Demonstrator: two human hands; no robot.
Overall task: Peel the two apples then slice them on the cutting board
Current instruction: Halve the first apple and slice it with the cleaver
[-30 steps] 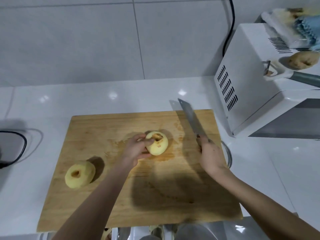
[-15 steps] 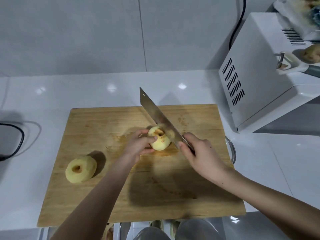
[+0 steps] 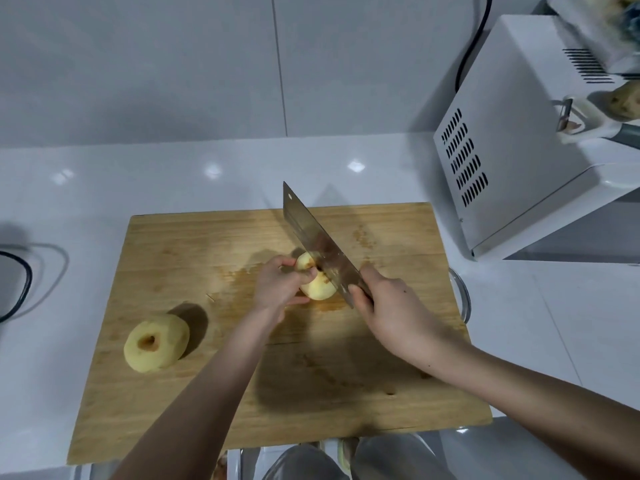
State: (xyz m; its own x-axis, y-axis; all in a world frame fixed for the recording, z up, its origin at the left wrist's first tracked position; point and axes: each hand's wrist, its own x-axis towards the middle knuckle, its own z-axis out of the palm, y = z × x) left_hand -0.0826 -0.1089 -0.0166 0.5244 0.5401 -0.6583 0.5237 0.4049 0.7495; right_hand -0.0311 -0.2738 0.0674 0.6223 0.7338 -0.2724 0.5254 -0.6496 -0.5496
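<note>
Bare left hand (image 3: 277,289), bare right hand (image 3: 394,317), bare forearms (image 3: 221,375), light grey trousers (image 3: 391,459)

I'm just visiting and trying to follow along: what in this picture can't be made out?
- Head view: how deep the cleaver sits in the held apple; blade and left hand cover it.
- Head view: the cleaver's handle, wrapped inside the right hand.
- Head view: items atop the microwave, blurred and cut by the right edge.
- Head view: what the dark cable joins, cut off at the left edge.

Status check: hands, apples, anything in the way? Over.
Left hand holds peeled apple; right hand grips cleaver, blade on it. Second apple whole, left on board. Nothing blocking.
</note>
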